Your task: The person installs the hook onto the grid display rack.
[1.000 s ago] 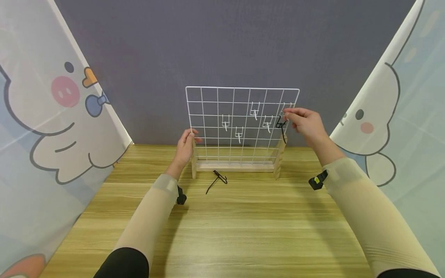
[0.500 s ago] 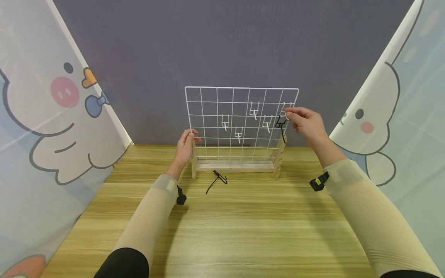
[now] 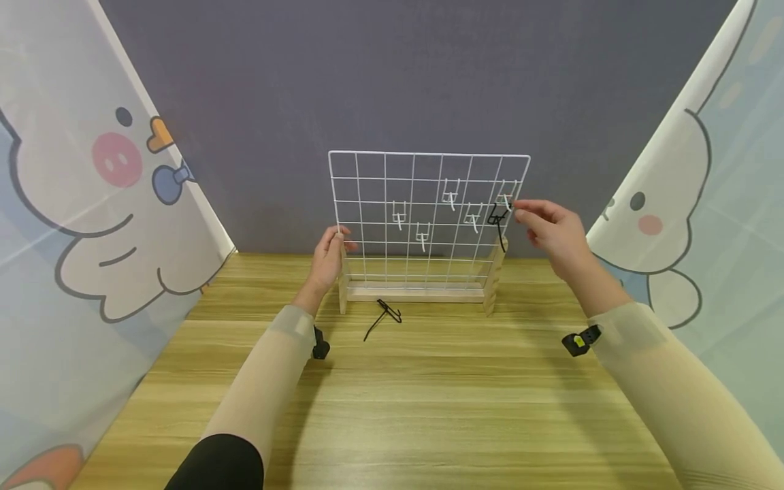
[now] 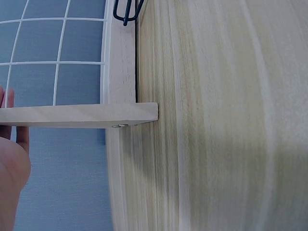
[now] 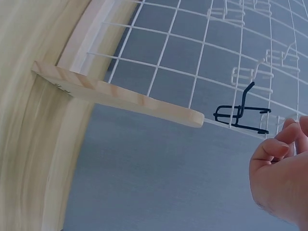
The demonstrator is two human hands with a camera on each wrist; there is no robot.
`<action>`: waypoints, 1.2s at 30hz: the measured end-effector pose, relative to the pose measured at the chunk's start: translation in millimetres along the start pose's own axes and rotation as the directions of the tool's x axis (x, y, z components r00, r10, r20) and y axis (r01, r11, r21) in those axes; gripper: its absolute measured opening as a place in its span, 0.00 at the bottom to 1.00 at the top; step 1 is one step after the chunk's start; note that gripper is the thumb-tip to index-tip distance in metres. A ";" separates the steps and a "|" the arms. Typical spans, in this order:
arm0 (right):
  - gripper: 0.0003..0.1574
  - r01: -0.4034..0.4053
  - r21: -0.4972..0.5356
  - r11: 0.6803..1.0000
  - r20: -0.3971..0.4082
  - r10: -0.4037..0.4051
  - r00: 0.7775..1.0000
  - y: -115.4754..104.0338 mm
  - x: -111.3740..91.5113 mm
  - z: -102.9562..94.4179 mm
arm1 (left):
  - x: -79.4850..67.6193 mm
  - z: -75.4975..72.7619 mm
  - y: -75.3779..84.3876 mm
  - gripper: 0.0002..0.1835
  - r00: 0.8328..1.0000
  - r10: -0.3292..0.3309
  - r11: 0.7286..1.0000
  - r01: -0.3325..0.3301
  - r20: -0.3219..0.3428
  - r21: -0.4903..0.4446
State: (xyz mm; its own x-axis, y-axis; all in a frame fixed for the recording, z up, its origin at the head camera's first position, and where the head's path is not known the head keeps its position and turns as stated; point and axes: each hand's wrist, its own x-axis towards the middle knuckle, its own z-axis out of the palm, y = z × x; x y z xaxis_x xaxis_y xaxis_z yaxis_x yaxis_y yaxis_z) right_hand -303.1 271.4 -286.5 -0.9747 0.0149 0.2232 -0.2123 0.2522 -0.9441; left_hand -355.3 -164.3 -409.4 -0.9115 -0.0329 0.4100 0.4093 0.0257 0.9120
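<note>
A white wire grid rack stands upright on wooden legs. My left hand grips its left side, where the grid meets the left wooden leg; fingers show behind the leg. Several white hooks hang on the wires. My right hand is at the upper right edge, its thumb and fingertips just beside the tip of a white hook, and I see nothing held in them. A black hook hangs directly below that white one. Another black hook lies on the table before the rack.
The wood-grain table extends toward me. A grey panel rises behind the rack. Cartoon-printed sheets stand on both sides.
My right hand has drawn slightly right and away from the white hook at the upper right, which stays on the grid. The left hand keeps its place.
</note>
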 end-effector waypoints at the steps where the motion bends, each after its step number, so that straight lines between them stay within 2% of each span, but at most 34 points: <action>1: 0.25 0.003 -0.010 1.000 -0.001 -0.003 1.000 1.3 -3.1 -0.8 | -1.9 0.8 4.5 0.20 1.000 -0.001 1.000 0.001 0.003 0.003; 6: 0.23 0.025 -0.032 0.999 0.011 -0.025 1.000 3.8 -19.7 -2.3 | -7.6 0.9 17.8 0.19 1.000 0.009 1.000 -0.009 0.011 0.005; 15: 0.16 0.040 0.062 0.997 0.076 -0.045 0.996 4.0 -50.3 8.0 | -6.7 0.0 16.6 0.21 1.000 -0.009 1.000 0.009 0.019 -0.014; 18: 0.14 0.059 0.063 0.996 0.102 -0.065 0.993 8.5 -57.2 15.4 | -4.8 0.2 12.6 0.21 1.000 -0.009 1.000 0.009 0.020 -0.018; 22: 0.12 0.073 0.100 0.992 0.162 -0.089 0.983 16.9 -66.5 25.8 | 1.0 -0.3 -1.6 0.21 1.000 0.007 1.000 -0.007 0.009 -0.008; 27: 0.13 0.052 0.096 0.994 0.222 -0.072 0.972 29.9 -76.0 41.4 | 7.3 -2.9 -16.8 0.20 1.000 0.020 1.000 -0.020 0.001 0.016; 32: 0.18 -0.001 0.053 0.999 0.280 -0.014 0.960 45.6 -80.9 60.2 | 8.5 -4.8 -19.1 0.18 1.000 0.025 1.000 -0.025 -0.008 0.011; 36: 0.20 -0.029 0.065 0.997 0.309 0.008 0.951 60.1 -81.5 75.8 | 7.6 -5.4 -17.5 0.19 1.000 0.019 1.000 -0.020 0.010 0.009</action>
State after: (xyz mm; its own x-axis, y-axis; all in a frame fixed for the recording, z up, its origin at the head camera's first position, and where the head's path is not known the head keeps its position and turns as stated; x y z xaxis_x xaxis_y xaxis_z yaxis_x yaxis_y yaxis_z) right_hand -241.8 212.0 -379.8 -0.9503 -0.2827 0.1302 -0.1880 0.1883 -0.9639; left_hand -369.1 -170.4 -422.2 -0.9037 -0.0226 0.4275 0.4266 0.0354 0.9037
